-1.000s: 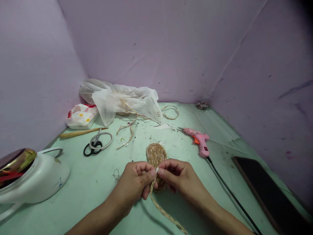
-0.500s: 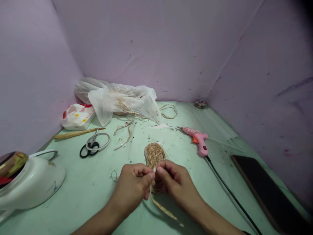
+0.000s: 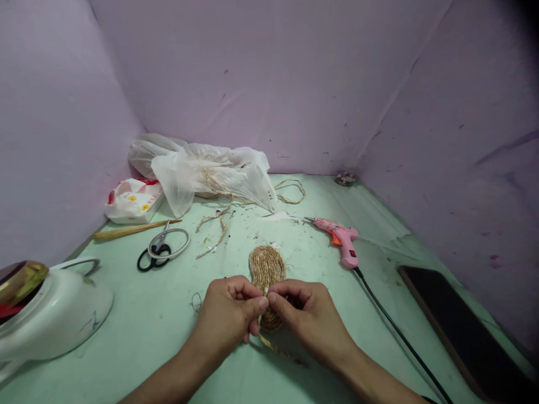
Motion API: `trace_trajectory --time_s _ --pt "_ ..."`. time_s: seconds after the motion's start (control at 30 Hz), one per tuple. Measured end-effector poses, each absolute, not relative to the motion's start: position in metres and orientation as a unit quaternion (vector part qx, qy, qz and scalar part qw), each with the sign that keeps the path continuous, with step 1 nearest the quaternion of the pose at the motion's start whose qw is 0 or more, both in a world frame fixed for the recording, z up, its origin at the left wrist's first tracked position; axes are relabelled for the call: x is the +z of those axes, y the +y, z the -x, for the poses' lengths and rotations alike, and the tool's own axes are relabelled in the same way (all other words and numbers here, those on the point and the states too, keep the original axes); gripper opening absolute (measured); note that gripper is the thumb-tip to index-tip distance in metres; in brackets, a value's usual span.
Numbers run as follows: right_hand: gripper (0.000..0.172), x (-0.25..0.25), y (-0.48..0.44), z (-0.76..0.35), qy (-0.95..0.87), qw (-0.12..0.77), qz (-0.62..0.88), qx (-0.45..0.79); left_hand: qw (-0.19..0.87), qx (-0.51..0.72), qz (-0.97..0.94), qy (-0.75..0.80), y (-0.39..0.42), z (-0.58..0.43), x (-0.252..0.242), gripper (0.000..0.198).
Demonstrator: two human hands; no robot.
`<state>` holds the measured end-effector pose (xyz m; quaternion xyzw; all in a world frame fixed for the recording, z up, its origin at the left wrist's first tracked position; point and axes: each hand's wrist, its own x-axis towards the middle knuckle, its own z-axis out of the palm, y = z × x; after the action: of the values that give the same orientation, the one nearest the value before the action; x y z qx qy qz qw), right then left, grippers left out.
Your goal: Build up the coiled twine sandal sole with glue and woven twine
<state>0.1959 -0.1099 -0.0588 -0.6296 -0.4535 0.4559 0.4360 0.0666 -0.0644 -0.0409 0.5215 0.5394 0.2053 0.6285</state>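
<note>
Both hands met over the near-middle of the green table (image 3: pixel 138 314). Left hand (image 3: pixel 229 317) and right hand (image 3: pixel 305 317) had thumb and forefinger tips pressed together on the same spot: the end of a braided jute cord (image 3: pixel 273 345), where a small white bit showed between the fingertips. Remaining fingers of both hands were curled in. The cord dropped from the pinch, touched the table below the hands, and trailed a short way toward the near edge, under the right wrist.

Just beyond the fingertips lay a coiled oval jute mat (image 3: pixel 266 268), flat on the table; its near end was hidden behind the hands.

Other items noted:
- Pink glue gun (image 3: pixel 343 242) to the right of the mat, nozzle pointing left, black cable (image 3: pixel 391 322) running to the near right edge.
- Dark flat panel (image 3: pixel 458 331) along the right edge.
- Scissors (image 3: pixel 162 249) left of the mat, a thin stick (image 3: pixel 130 229) beyond them.
- White plastic bag (image 3: pixel 202 171) at the far left corner, loose cord pieces spilling from it; a red-and-white packet (image 3: pixel 135 200) beside it.
- White bowl-like vessel (image 3: pixel 54 311) at the near left edge.
</note>
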Motion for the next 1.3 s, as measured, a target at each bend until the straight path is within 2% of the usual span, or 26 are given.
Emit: trace_trajectory --time_s 1.3 --pt "0.024 -0.0578 -0.1099 -0.1969 -0.489 0.419 0.630 0.434 0.658 0.210 -0.510 0.512 -0.0605 -0.0650 -0.0488 0.013"
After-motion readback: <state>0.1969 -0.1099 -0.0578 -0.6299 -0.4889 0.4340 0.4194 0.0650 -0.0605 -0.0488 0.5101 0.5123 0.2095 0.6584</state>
